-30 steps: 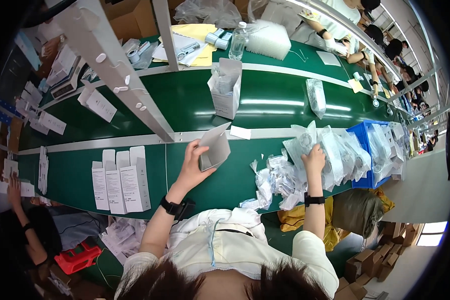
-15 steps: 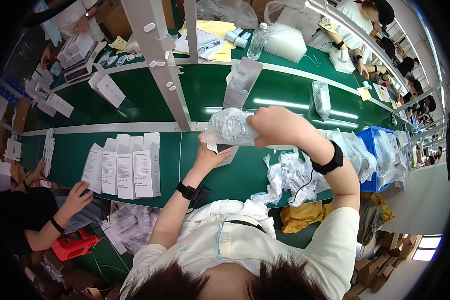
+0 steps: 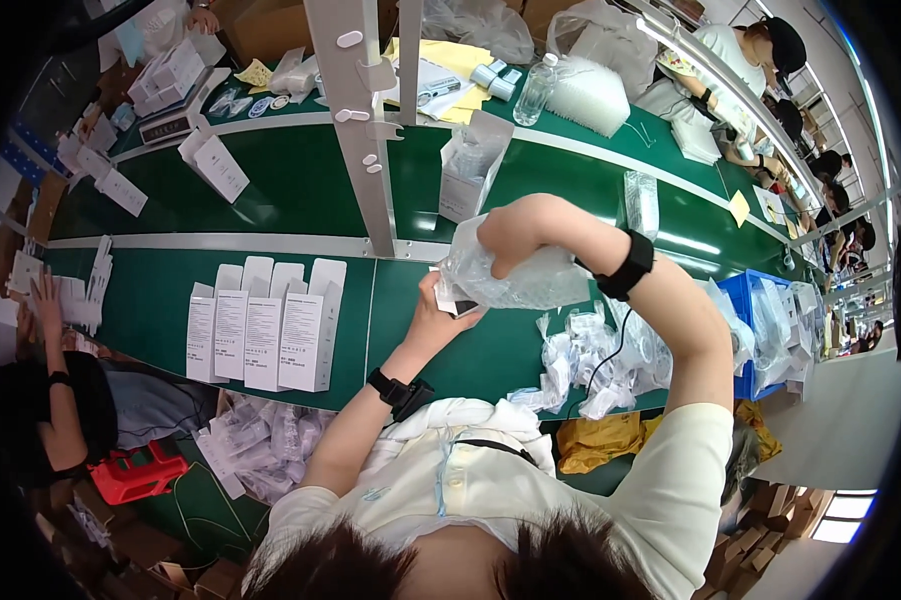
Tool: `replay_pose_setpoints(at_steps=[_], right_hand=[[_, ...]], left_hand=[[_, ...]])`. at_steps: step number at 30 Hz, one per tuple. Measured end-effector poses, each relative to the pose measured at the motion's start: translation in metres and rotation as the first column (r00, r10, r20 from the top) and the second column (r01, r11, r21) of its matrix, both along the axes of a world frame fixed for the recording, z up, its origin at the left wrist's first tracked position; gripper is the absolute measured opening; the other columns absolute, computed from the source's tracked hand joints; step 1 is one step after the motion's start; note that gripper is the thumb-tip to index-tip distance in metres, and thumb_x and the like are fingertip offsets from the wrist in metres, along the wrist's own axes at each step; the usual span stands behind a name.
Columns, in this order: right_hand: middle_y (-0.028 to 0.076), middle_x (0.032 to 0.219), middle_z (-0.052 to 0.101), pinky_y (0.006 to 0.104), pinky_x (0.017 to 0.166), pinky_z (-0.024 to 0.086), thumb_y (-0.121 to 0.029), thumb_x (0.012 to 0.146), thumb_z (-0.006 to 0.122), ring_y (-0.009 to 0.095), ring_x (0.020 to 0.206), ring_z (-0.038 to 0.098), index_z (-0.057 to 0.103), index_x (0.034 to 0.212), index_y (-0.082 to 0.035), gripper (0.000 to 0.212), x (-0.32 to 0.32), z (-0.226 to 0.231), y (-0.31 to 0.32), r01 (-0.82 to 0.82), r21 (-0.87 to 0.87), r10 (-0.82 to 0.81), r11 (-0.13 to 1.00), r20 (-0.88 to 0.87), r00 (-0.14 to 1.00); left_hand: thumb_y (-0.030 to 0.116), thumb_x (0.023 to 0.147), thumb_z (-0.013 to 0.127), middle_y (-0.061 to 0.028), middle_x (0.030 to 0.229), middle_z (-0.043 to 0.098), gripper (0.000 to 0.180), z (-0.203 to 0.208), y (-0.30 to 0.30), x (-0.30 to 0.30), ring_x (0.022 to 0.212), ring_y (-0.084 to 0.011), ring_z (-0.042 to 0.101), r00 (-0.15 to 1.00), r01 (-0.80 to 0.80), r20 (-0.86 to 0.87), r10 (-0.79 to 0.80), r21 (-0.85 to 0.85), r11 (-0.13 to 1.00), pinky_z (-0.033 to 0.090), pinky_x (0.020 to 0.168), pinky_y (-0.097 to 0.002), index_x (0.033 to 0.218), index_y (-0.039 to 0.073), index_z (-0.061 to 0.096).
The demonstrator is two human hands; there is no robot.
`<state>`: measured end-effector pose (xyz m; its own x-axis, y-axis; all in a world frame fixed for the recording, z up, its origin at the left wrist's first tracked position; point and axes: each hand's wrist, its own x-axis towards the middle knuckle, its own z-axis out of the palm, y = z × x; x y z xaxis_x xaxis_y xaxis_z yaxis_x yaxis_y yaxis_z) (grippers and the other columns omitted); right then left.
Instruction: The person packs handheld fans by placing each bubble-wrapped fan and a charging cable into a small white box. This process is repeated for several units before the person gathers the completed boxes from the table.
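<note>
My left hand (image 3: 437, 322) is closed around a small white box (image 3: 452, 297), of which the top edge and a dark opening show. Right above it, my right hand (image 3: 515, 237) grips a clear bubble-wrap bag (image 3: 540, 284), its fingers partly hidden by the plastic. The bag's left end overlaps the box; whether any part of it is inside, I cannot tell. Several white cartons with raised flaps (image 3: 305, 335) stand in a row to the left. A pile of small clear-bagged parts (image 3: 600, 362) lies to the right on the green table (image 3: 440, 370).
Past the metal rail, an open white box (image 3: 467, 180) holding clear plastic stands on a green conveyor. A metal post (image 3: 360, 150) rises near the middle. A blue crate (image 3: 738, 300) with bagged items is at right. A co-worker's hand (image 3: 45, 297) touches white cartons at far left.
My right hand has shifted left and lower over the box, and the bubble-wrap bag now spreads out to the right beneath it. The co-worker's hand has left the carton row for the far left.
</note>
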<state>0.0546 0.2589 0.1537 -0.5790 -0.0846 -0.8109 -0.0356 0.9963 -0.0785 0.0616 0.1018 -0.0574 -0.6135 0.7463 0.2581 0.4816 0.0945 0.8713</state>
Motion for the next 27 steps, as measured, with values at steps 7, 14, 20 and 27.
replay_pose_setpoints(at_steps=[7,14,20,27], right_hand=[[0.018,0.090,0.062,0.0397,0.069,0.046,-0.034,0.068,0.060,0.030,0.082,0.059,0.063,0.095,-0.001,0.043,-0.045,-0.044,-0.027,-0.177,-0.021,0.174,0.984,0.328,0.928],[0.014,0.090,0.063,0.0364,0.072,0.046,-0.040,0.073,0.056,0.026,0.082,0.059,0.062,0.098,-0.002,0.046,-0.029,-0.084,-0.006,-0.025,-0.095,0.033,0.995,0.084,0.996],[0.012,0.086,0.063,0.0296,0.062,0.047,-0.029,0.086,0.049,0.020,0.073,0.061,0.062,0.095,-0.002,0.032,0.053,-0.009,0.023,0.374,-0.709,-0.774,0.598,-0.389,0.499],[0.017,0.080,0.062,0.0368,0.068,0.048,-0.017,0.067,0.068,0.032,0.075,0.060,0.061,0.091,0.000,0.029,0.211,-0.174,0.059,0.624,-0.405,-0.714,0.668,-0.583,0.387]], left_hand=[[0.012,0.055,0.082,-0.0239,0.126,0.028,0.086,0.004,-0.011,0.006,0.111,-0.0373,0.041,0.979,0.017,-0.204,0.018,0.170,0.985,0.038,0.090,-0.0431,0.113,0.006,0.018],[0.006,0.058,0.078,-0.0245,0.128,0.025,0.083,0.013,-0.001,0.011,0.115,-0.0377,0.037,0.981,0.052,-0.195,-0.009,0.214,0.975,0.038,0.091,-0.0423,0.115,0.006,0.018],[0.001,0.058,0.074,-0.0238,0.130,0.023,0.083,0.010,-0.023,-0.007,0.119,-0.0362,0.034,0.987,0.115,-0.134,-0.084,0.248,0.962,0.037,0.093,-0.0415,0.119,0.008,0.018],[0.008,0.060,0.075,-0.0201,0.131,0.023,0.084,0.035,-0.056,-0.031,0.118,-0.0367,0.033,0.955,0.218,-0.223,-0.195,0.083,0.972,0.035,0.094,-0.0433,0.125,0.017,0.024]])
